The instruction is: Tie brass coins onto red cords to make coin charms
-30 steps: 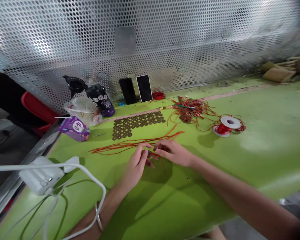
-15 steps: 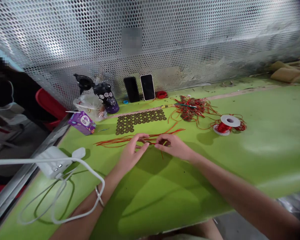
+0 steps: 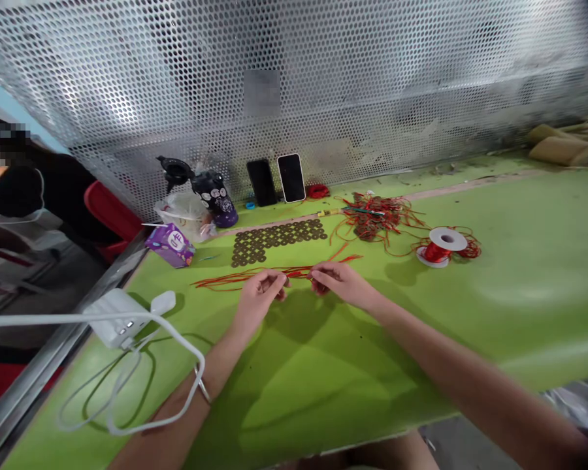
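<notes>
My left hand (image 3: 262, 297) pinches a thin red cord (image 3: 296, 274) between thumb and index finger. A short gap to its right, my right hand (image 3: 336, 282) is closed on the same cord. Loose red cords (image 3: 220, 281) lie on the green table just behind both hands. Beyond them, brown coin-like discs (image 3: 279, 236) are laid out in close rows. A tangled heap of red cords and brown discs (image 3: 372, 215) rests to the right of the rows, with a spool of red cord (image 3: 441, 248) farther right.
Two phones (image 3: 291, 177) lean on the perforated metal screen (image 3: 353, 78). A dark bottle (image 3: 218, 199), a plastic bag (image 3: 183, 212) and a purple carton (image 3: 171, 246) stand at the left. A white charger (image 3: 115, 316) and its cable lie nearer. A person (image 3: 53, 189) is at the far left.
My fingers have closed more tightly on the cord, and both hands have turned slightly. The whole view has shifted a little, with the left-side objects appearing farther right.
</notes>
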Available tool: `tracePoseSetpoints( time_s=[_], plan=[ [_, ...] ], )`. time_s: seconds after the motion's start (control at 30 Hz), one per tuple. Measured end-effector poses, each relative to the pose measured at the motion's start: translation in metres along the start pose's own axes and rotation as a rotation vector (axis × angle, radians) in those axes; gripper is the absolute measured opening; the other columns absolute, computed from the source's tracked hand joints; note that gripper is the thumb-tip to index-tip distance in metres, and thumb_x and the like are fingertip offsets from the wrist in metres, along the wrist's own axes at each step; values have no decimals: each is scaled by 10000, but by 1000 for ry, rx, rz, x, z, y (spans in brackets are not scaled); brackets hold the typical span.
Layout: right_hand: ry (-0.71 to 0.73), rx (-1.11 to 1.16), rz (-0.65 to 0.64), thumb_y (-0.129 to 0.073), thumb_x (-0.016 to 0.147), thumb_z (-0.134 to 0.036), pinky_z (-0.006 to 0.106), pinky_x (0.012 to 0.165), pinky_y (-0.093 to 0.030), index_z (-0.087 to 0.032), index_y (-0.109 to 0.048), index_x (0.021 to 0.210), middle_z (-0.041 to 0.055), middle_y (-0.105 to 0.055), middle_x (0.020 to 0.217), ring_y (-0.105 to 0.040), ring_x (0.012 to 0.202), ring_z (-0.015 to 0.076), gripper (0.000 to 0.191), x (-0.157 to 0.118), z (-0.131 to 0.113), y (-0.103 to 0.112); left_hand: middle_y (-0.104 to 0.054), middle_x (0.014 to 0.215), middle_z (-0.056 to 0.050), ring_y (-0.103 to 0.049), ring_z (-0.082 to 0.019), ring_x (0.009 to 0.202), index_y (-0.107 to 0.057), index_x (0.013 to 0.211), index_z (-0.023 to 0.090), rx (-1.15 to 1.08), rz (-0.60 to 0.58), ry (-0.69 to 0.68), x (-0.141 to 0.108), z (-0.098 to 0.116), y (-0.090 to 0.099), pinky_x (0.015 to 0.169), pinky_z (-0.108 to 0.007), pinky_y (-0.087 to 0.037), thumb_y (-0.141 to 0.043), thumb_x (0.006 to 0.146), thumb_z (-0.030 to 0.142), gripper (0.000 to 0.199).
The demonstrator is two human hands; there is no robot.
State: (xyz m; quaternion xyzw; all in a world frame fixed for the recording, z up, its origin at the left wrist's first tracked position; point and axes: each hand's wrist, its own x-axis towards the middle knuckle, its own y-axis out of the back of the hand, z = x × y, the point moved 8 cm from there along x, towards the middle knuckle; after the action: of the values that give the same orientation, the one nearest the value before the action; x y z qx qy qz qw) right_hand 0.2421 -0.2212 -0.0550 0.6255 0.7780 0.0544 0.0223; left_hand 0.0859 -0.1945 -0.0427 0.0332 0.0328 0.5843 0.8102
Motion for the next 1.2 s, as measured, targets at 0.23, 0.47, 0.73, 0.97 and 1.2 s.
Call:
tracePoseSetpoints(
  time_s=[0.23, 0.47, 0.73, 0.97, 1.2],
  plan=[
    [-60, 117, 84, -482, 875, -515, 234, 573, -508, -163, -552, 891, 14, -621, 694, -607, 578, 110, 359, -1, 8, 2, -680, 737, -32, -589, -108, 547, -639, 792, 132, -17, 3, 60, -7, -5, -6, 550, -228, -502, -718, 713, 402, 292],
    [-7, 68, 150, -454, 890, -496, 231, 530, -475, -170, -538, 868, -26, -548, 635, -561, 524, 99, 337, -3, 5, 4, -701, 787, -49, -611, -126, 561, -627, 824, 141, -6, 33, 34, -12, -7, -7, 571, -252, -514, -687, 743, 423, 299],
    [58, -43, 207, -479, 892, -412, 228, 500, -431, -172, -551, 834, -36, -531, 557, -526, 471, 103, 257, -8, -9, 9, -716, 797, -56, -652, -154, 663, -628, 846, 148, 4, 39, 2, -11, -8, -7, 661, -275, -537, -682, 753, 417, 290],
    [8, -141, 48, -516, 880, -351, 235, 585, -460, -166, -581, 793, 20, -633, 744, -607, 612, 119, 215, -6, -3, 3, -680, 744, -29, -621, -129, 561, -616, 840, 144, -30, 81, 10, -15, 0, -4, 587, -257, -529, -662, 773, 406, 274],
    [-129, 200, -76, -569, 824, -490, 234, 600, -487, -162, -571, 728, 40, -664, 742, -625, 630, 115, 342, -6, 8, -14, -681, 721, -12, -604, -105, 491, -614, 822, 146, -84, 142, 11, -11, -1, 2, 529, -236, -514, -687, 742, 401, 277]
  ],
)
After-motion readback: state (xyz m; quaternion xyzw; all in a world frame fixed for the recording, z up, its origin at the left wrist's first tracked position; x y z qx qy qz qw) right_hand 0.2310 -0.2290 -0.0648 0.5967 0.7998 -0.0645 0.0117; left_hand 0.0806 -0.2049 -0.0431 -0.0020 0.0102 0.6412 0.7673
